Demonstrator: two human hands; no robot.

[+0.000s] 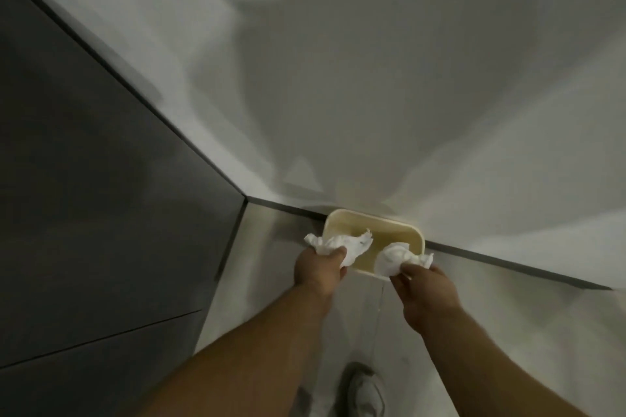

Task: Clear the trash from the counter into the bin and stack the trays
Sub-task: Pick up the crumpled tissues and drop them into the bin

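Reaching forward, left hand (320, 266) and right hand (425, 294) each grip crumpled paper — over the bin (376, 223).

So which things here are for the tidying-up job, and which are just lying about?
For the job: crumpled white paper wad gripped by the left hand; second crumpled white paper wad pinched by the right hand; cream rectangular plastic bin below them.
Just there: pale grey shoe; dark grey wall panel; white wall.
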